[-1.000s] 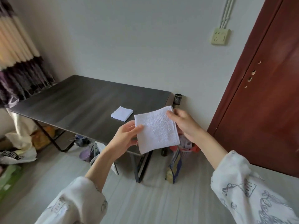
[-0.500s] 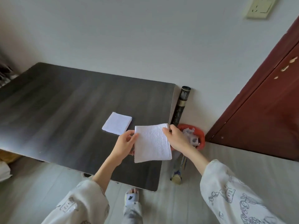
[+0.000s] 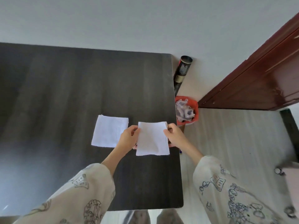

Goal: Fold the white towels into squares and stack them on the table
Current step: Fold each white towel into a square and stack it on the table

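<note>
Head view: folded towel (image 3: 152, 139) pinched between left hand (image 3: 128, 139) and right hand (image 3: 174, 136), underside fingers hidden.

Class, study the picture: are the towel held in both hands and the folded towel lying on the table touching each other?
Apart. The head view shows the left hand and dark table between the held towel and the folded towel.

One head-worn wide-angle camera looks steeply down and forward from above the tabletop (image 3: 72, 94), close over both forearms. The wall fills the top, the floor (image 3: 234, 135) and door (image 3: 267, 75) curve along the right edge.
</note>
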